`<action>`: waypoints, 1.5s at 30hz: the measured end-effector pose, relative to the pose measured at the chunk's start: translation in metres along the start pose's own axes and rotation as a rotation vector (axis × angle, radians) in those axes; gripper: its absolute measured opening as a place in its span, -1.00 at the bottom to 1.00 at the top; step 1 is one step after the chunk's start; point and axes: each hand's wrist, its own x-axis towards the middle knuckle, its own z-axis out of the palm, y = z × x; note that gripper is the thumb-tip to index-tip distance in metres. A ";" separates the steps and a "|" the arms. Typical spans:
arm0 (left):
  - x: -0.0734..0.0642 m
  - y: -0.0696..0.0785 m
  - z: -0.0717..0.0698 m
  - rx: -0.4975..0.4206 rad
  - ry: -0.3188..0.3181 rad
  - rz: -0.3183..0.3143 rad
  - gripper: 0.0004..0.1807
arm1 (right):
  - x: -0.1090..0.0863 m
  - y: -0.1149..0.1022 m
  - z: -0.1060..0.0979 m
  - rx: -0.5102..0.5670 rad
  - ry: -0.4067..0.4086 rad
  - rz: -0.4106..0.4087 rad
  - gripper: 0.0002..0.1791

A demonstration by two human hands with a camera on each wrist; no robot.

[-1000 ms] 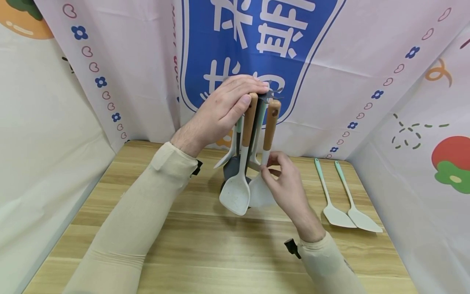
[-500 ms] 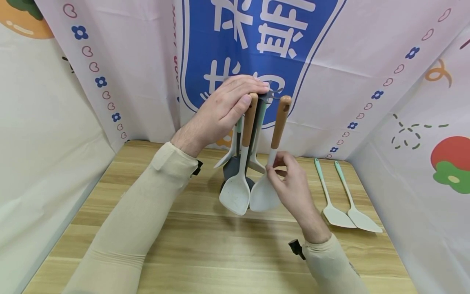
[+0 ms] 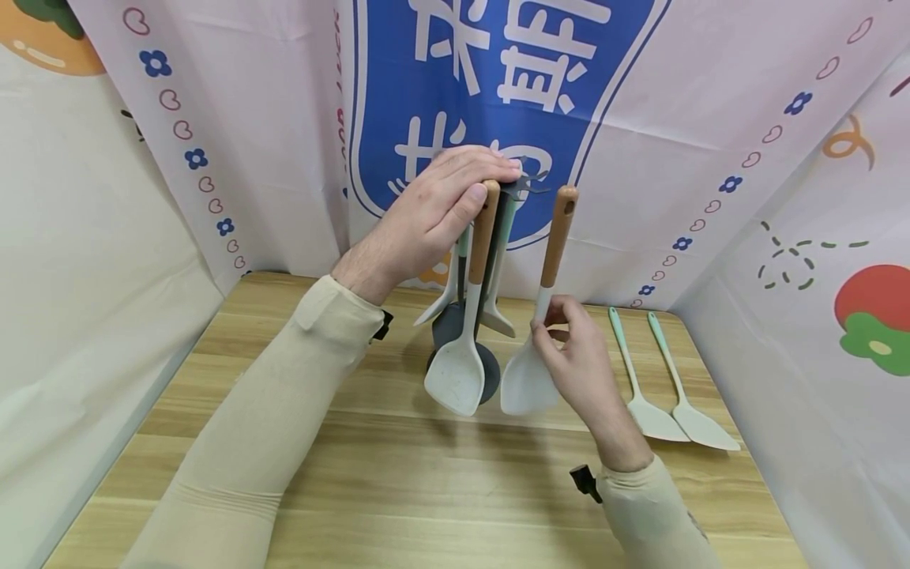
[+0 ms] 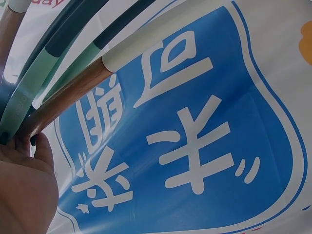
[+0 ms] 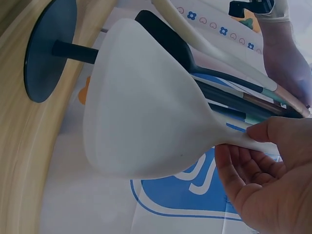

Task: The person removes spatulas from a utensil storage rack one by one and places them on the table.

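Observation:
My left hand (image 3: pixel 441 197) holds the top of a dark utensil stand (image 3: pixel 528 185), its thumb beside the wooden handle of a white turner (image 3: pixel 455 379) hanging there. My right hand (image 3: pixel 586 367) pinches a second white turner (image 3: pixel 524 386) at the neck, thumb on one side and fingers on the other. This turner is upright, wooden handle up, apart from the stand on its right. Its broad blade fills the middle of the right wrist view, where the stand's round base (image 5: pixel 46 48) shows beyond. Left-hand fingertips are partly hidden in the left wrist view.
Two pale spatulas with mint handles lie side by side at the right, the inner spatula (image 3: pixel 656 419) and the outer spatula (image 3: pixel 705 427). Several dark and pale utensils hang behind the near turner. A printed cloth (image 3: pixel 626 197) rises behind the wooden table (image 3: pixel 398 490).
My right hand has moved to the right with the pinched turner, its handle coming away from the stand's hooks. My left hand has stayed on the stand's top.

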 end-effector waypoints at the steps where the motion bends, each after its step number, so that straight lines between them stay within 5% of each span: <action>1: 0.000 0.000 0.000 0.000 0.001 0.000 -0.43 | 0.000 0.002 -0.001 -0.002 -0.003 0.005 -0.68; 45: 0.001 0.000 0.000 0.007 0.002 0.015 -0.42 | 0.009 0.090 -0.036 -0.183 -0.127 0.201 -0.67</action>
